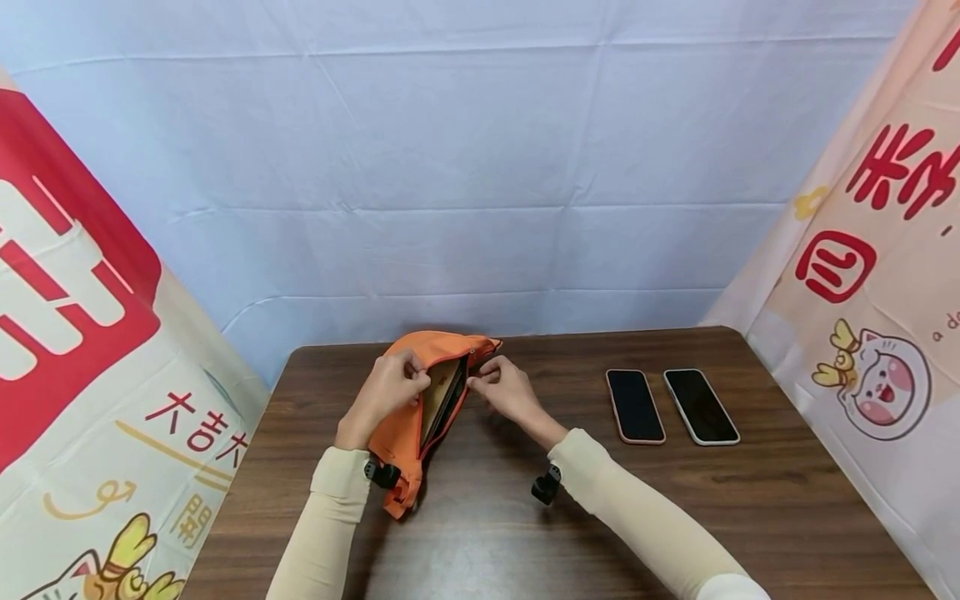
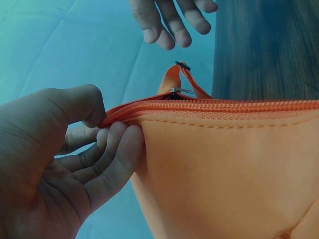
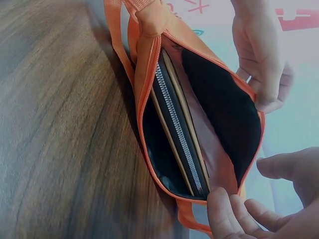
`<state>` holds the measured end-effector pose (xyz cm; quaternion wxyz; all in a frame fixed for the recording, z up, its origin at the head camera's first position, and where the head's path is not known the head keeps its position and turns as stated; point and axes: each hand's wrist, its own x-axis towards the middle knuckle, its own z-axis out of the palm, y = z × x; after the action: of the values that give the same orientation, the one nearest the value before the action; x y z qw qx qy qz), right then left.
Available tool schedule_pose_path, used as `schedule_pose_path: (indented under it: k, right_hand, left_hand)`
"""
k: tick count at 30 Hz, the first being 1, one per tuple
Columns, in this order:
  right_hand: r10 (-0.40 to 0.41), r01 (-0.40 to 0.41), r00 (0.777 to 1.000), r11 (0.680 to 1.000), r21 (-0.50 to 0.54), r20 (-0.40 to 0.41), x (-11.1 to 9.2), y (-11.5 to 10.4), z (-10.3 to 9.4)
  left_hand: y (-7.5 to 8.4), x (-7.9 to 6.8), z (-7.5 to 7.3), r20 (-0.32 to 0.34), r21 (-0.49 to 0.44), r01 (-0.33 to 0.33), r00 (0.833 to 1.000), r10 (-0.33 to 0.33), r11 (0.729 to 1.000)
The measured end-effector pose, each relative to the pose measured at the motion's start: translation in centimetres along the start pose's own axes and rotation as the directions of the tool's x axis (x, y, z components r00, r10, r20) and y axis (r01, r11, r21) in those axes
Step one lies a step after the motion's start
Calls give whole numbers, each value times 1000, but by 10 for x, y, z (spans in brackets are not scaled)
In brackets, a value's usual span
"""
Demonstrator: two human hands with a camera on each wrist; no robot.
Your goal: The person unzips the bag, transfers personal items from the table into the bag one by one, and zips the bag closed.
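An orange bag (image 1: 393, 437) with a zip lies on the table, its mouth gaping. My left hand (image 1: 386, 387) pinches the zipped edge of the mouth between thumb and fingers, as the left wrist view shows close up. Inside, the right wrist view reveals a dark wallet (image 3: 180, 132) with tan edges and a silver zip, standing on its edge. At the opposite end of the mouth is my right hand (image 1: 510, 392). Its fingertips (image 3: 219, 204) are right at the orange rim, thumb spread apart from them. The zip's metal slider (image 2: 174, 91) sits near the bag's far end.
Two phones lie face up to the right on the brown wooden table (image 1: 495, 533): one in a pinkish case (image 1: 636, 407), one in a white case (image 1: 701, 407). An orange strap (image 3: 119, 45) trails from the bag. White cloth hangs behind the table, with printed cloths at both sides.
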<state>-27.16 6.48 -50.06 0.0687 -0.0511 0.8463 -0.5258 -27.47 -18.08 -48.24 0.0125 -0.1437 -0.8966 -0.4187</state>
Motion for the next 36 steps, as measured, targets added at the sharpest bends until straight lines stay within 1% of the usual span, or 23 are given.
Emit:
schedule_pose_path:
  k: [5, 12, 19, 30, 36]
  right_hand:
    - [-7, 6, 1000, 1000, -22, -26, -1, -1, -5]
    - [3, -4, 999, 1000, -15, -34, -1, 1, -12]
    - [-3, 1, 999, 999, -40, -52, -2, 1, -16]
    - [-6, 0, 996, 997, -71, -86, 3, 6, -21]
    - [-10, -4, 993, 993, -118, -115, 4, 6, -24]
  left_hand:
    - [0, -1, 0, -4, 6, 1, 1000, -1, 1000]
    - [-1, 0, 0, -2, 7, 0, 1000, 0, 1000]
    - [0, -1, 0, -2, 6, -2, 1000, 2, 1000]
    - [0, 0, 0, 2, 14, 0, 1000, 0, 1000]
    - [2, 0, 0, 6, 11, -1, 1000, 1, 1000]
